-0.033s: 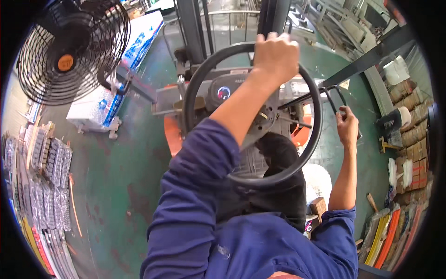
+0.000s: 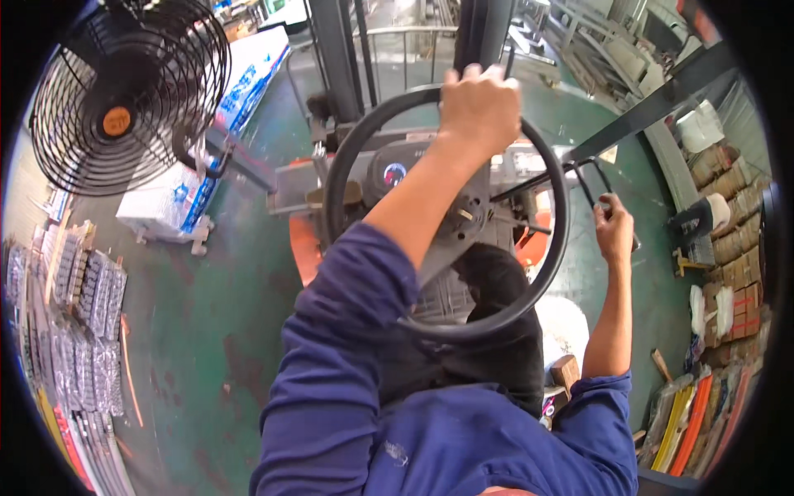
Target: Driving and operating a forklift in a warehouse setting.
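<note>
My left hand (image 2: 480, 112) is closed over the top right of a black steering wheel (image 2: 341, 157), fingers curled over the rim. That forearm crosses above the dashboard (image 2: 389, 153), where a small round display (image 2: 395, 174) is lit. Out to the right of the wheel, my right hand (image 2: 614, 227) is closed around a black bent lever (image 2: 590, 183); its palm side is partly hidden. A thin stalk (image 2: 529, 225) sticks out under the wheel's right side. My legs, in black trousers (image 2: 496, 289), are below the wheel.
Dark mast uprights (image 2: 335, 58) rise ahead, by a metal railing (image 2: 405, 50). A black fan (image 2: 116, 121) hangs at upper left, near white-and-blue wrapped packages (image 2: 165, 198). Wrapped bundles (image 2: 87, 331) line the left; cardboard stacks (image 2: 736, 273) and coloured long pieces (image 2: 691, 422) line the right.
My left hand has shifted a little to the left along the top of the wheel. My right hand keeps its hold on the lever. The whole view has tilted slightly.
</note>
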`<state>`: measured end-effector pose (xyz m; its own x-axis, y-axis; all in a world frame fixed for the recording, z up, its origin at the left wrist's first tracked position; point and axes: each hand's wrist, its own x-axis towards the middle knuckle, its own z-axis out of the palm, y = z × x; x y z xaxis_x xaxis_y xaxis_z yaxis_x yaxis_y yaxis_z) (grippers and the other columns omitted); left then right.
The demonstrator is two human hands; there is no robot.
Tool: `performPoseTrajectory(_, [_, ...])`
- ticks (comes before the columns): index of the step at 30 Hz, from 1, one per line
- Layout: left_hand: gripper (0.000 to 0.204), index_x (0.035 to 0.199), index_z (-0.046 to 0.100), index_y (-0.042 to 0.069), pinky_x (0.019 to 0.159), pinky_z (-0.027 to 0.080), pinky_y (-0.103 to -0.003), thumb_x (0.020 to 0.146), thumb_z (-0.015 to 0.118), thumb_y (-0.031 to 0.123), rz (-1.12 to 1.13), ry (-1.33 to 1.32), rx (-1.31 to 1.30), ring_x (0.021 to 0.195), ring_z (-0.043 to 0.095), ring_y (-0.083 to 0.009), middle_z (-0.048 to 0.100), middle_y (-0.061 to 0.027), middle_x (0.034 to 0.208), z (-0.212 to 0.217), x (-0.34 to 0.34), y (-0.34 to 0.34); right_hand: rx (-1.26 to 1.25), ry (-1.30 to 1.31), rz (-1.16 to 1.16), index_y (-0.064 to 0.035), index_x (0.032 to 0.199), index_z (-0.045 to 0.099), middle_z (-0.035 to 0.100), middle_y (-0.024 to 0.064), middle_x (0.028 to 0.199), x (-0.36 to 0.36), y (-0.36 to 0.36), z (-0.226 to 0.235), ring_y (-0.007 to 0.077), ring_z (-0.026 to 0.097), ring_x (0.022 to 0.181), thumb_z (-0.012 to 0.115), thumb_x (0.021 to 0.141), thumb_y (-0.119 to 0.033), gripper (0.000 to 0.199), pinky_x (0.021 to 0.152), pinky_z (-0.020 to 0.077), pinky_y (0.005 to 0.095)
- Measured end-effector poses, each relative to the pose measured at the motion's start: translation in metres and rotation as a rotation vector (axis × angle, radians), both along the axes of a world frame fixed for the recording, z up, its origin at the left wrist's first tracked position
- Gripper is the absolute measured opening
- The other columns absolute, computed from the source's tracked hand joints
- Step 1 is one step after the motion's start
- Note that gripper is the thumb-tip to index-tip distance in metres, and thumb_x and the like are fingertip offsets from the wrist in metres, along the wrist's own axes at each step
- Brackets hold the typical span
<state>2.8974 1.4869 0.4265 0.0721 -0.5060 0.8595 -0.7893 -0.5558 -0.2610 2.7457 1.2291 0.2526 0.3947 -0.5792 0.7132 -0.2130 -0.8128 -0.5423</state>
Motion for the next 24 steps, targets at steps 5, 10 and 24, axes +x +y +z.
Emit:
performPoseTrajectory(5, [0.016, 0.095, 0.076, 0.011, 0.09, 0.05, -0.05, 0.086, 0.065, 0.02, 0.022, -0.046, -0.036, 0.108, 0.068, -0.0294, 0.071, -0.0083, 0.109, -0.002, -0.013, 0.043, -0.012, -0.011, 0.032, -0.0014, 0.113, 0.069, 0.071, 0.021, 0.079, -0.013, 0.015, -0.006, 0.0388, 0.071, 0.076, 0.069, 0.092, -0.013, 0.023, 0.073, 0.0534, 0.0458])
performPoseTrajectory(10, [0.018, 0.096, 0.073, 0.01, 0.091, 0.051, -0.051, 0.092, 0.06, 0.022, 0.11, -0.011, -0.031, 0.107, 0.069, -0.0305, 0.071, -0.011, 0.111, -0.007, -0.037, 0.075, -0.031, -0.026, 0.053, -0.001, 0.115, 0.069, 0.074, 0.0224, 0.084, -0.034, 0.031, -0.01, 0.0397, 0.073, 0.081, 0.069, 0.092, -0.016, 0.027, 0.076, 0.0551, 0.0461])
performPoseTrajectory(24, [0.016, 0.089, 0.074, 0.01, 0.084, 0.053, -0.05, 0.085, 0.063, 0.021, 0.048, -0.296, -0.305, 0.097, 0.07, -0.0301, 0.071, -0.0099, 0.1, 0.034, -0.06, 0.128, -0.171, -0.201, 0.111, -0.0018, 0.115, 0.069, 0.069, 0.0178, 0.075, -0.008, 0.055, 0.041, 0.028, 0.068, 0.068, 0.07, 0.094, -0.014, 0.024, 0.069, 0.0517, 0.0394])
